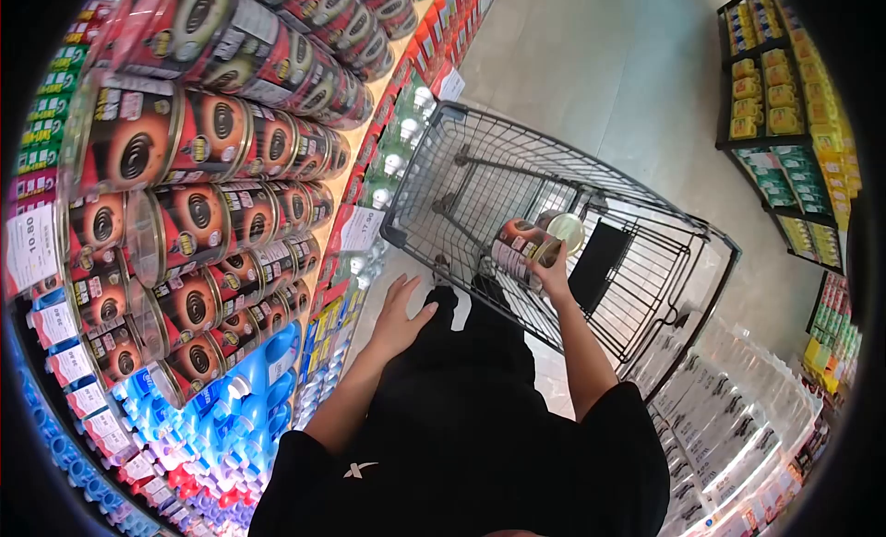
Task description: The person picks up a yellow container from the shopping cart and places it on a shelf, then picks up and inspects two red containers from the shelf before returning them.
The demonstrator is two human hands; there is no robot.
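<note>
My right hand (552, 275) is closed round a red and black can (517, 244) with a dark bowl picture and a pale lid, held over the shopping cart (554, 168). Beside it, inside the cart, is another can (565, 231) with its pale round end showing. My left hand (402, 317) is in the air left of the cart, fingers apart and holding nothing. Stacks of similar red and black cans (198, 223) fill the shelf on the left.
Price tags (360, 229) hang along the left shelf, with blue bottles (249, 399) below the cans. Plastic-wrapped packs (720, 417) stand at the lower right. A dark shelf unit (771, 149) with yellow and green packages lines the right side. Grey floor (600, 57) lies ahead.
</note>
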